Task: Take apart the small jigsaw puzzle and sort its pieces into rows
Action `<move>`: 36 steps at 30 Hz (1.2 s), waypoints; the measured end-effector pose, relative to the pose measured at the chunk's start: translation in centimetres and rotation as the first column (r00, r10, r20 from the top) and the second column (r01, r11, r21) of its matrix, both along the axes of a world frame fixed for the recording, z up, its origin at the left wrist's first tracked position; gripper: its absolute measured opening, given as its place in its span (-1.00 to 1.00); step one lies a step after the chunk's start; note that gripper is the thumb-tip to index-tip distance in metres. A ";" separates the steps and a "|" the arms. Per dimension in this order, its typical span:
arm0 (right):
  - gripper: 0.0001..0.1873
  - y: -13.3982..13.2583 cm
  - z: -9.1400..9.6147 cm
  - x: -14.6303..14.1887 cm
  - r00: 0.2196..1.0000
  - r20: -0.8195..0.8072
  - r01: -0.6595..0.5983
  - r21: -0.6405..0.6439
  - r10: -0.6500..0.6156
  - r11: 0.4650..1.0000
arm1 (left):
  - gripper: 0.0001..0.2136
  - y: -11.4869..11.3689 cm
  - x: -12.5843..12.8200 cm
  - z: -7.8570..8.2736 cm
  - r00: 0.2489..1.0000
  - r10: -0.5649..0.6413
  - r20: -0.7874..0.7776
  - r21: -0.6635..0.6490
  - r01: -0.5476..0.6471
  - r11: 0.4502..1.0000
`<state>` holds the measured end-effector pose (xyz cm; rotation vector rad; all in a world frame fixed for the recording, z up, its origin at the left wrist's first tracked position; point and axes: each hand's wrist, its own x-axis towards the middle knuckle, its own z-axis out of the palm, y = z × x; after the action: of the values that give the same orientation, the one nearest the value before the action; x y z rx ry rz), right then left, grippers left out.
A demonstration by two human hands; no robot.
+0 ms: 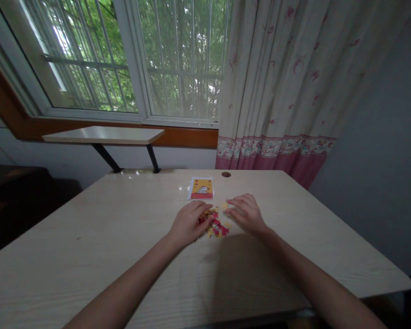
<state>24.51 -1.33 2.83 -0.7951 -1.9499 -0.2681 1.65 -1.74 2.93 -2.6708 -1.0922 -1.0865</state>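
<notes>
A small heap of red and yellow jigsaw puzzle pieces (220,227) lies on the pale wooden table. My left hand (190,220) rests at the heap's left side, its fingers and thumb apart and partly covering some pieces. Just right of the heap, my right hand (245,213) has a yellow puzzle piece (224,206) at its fingertips, with thumb and forefinger on either side. Beyond both hands lies a picture card (202,188) in yellow and red with a white cartoon animal on it.
The table (123,242) stands against the wall under a barred window (178,59). A raised white shelf (104,134) on black legs is at the back left. Near the back edge is a round cable hole (226,174). A floral curtain (277,91) hangs behind the table.
</notes>
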 end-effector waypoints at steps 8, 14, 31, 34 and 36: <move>-0.78 0.4 1.0 2.8 0.987 -0.086 0.141 0.051 -0.136 0.989 | -0.82 1.0 -1.4 -0.2 0.986 0.031 -0.162 -0.057 -0.041 0.998; -0.77 0.3 0.8 2.5 0.987 -0.060 0.146 -0.086 -0.151 0.986 | -0.81 1.0 -1.5 -0.2 0.985 0.018 -0.174 -0.065 -0.030 0.997; -0.74 1.0 0.9 3.6 0.996 0.038 0.090 -0.128 -0.086 0.988 | -0.82 0.9 -1.6 -0.1 0.986 0.027 -0.166 -0.074 -0.040 0.997; -0.72 1.9 0.1 4.6 0.990 0.134 0.077 -0.256 -0.043 0.964 | -0.81 0.9 -1.7 0.1 0.985 0.042 -0.165 -0.091 -0.058 0.994; -0.71 2.7 -0.9 5.3 0.985 0.171 0.084 -0.350 -0.025 0.933 | -0.81 0.9 -1.8 0.1 0.986 0.049 -0.158 -0.108 -0.067 0.992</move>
<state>29.78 1.40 1.90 -1.0930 -2.1674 -0.0086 -0.20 -0.80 3.04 -2.7341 -1.2269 -0.8142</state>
